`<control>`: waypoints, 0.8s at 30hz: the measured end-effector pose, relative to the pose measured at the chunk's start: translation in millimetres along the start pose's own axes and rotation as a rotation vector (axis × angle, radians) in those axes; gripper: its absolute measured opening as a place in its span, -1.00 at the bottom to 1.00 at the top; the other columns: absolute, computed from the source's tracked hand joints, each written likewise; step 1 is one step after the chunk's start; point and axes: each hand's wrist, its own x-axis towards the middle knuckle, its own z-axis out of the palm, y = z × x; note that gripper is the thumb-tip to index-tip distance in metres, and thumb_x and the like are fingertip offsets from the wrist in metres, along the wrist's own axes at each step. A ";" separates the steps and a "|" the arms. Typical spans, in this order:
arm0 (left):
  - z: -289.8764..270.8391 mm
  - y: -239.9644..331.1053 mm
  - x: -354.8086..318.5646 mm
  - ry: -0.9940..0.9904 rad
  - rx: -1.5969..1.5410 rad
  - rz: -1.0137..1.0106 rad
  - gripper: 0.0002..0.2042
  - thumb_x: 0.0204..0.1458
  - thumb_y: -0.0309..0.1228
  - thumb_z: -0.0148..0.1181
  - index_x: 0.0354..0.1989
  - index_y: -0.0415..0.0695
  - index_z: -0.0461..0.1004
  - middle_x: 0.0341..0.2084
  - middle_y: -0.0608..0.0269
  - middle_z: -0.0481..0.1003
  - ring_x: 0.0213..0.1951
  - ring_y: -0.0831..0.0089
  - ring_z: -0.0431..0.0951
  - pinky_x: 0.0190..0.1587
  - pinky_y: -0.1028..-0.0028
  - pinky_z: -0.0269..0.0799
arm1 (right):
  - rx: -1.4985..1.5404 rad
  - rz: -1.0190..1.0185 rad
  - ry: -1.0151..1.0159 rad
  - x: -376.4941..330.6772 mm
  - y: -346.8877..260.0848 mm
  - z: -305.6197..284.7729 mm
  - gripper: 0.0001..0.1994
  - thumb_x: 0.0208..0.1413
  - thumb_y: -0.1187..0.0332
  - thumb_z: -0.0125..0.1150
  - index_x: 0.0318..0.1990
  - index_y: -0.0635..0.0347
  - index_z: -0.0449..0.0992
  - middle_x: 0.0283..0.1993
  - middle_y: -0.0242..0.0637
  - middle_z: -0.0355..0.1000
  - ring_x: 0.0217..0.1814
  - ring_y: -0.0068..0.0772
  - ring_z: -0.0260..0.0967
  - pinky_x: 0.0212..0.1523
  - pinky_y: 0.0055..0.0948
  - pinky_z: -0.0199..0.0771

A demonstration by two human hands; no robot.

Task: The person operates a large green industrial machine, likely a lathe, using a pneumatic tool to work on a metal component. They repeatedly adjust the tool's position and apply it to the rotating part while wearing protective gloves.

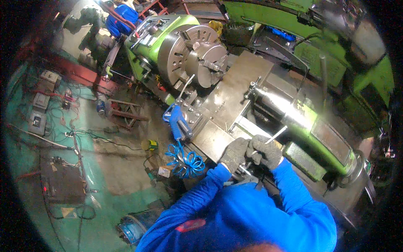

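Note:
Both my hands wear dark grey gloves and meet close together at the near side of a lathe, just in front of my body. My left hand (233, 155) is curled, its fingertips beside the other glove; what it grips is hidden. My right hand (267, 152) is closed around a thin bright metal rod (277, 134), which sticks out up and to the right. Below the gloves lie small metal parts (244, 169), too unclear to name. The lathe's flat metal carriage (212, 136) is beyond my left hand, and the green tailstock (308, 117) rises beyond my right.
A large chuck (205, 63) sits on the headstock's slotted faceplate (170, 54). A blue air gun (175, 122) with a coiled blue hose (187, 161) hangs left of the carriage. Cables and boxes (40, 101) litter the floor at left. Another person's blue sleeve (121, 19) shows far left.

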 end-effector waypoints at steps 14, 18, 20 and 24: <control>-45.6 -29.5 -3.4 0.244 0.439 -0.206 -0.70 0.30 -0.14 0.07 -0.14 -0.04 0.65 -0.25 0.06 0.65 -0.15 0.13 0.69 -0.11 0.09 0.60 | -0.386 -0.162 0.209 67.1 67.6 -14.9 -0.90 0.34 0.49 0.17 -0.06 0.28 0.50 -0.25 -0.28 0.45 -0.17 -0.33 0.50 -0.08 -0.40 0.63; -26.7 -55.5 -7.8 0.234 0.467 -0.295 -0.74 0.29 -0.18 0.07 -0.25 -0.01 0.65 -0.33 0.18 0.64 -0.22 0.19 0.70 -0.24 0.09 0.61 | -1.034 -0.483 0.236 106.9 50.5 -28.8 -0.80 0.31 0.51 0.18 0.04 0.32 0.48 -0.33 -0.34 0.37 -0.24 -0.37 0.41 -0.13 -0.39 0.51; -33.1 -55.4 -13.7 0.286 0.466 -0.371 -0.74 0.29 -0.17 0.08 -0.31 -0.01 0.63 -0.38 0.21 0.64 -0.26 0.19 0.69 -0.28 0.08 0.60 | -1.185 -0.587 0.274 143.7 68.6 -43.1 -0.84 0.34 0.45 0.19 -0.02 0.34 0.53 -0.28 -0.29 0.46 -0.13 -0.38 0.48 -0.07 -0.40 0.51; -30.8 -60.1 -9.0 0.340 0.524 -0.281 -0.71 0.28 -0.13 0.08 -0.35 -0.01 0.61 -0.40 0.19 0.63 -0.32 0.18 0.69 -0.30 0.09 0.60 | -0.798 -0.421 0.489 195.3 85.4 -64.4 -0.71 0.44 0.27 0.17 0.00 0.37 0.65 -0.16 -0.15 0.66 -0.03 -0.43 0.57 0.03 -0.45 0.53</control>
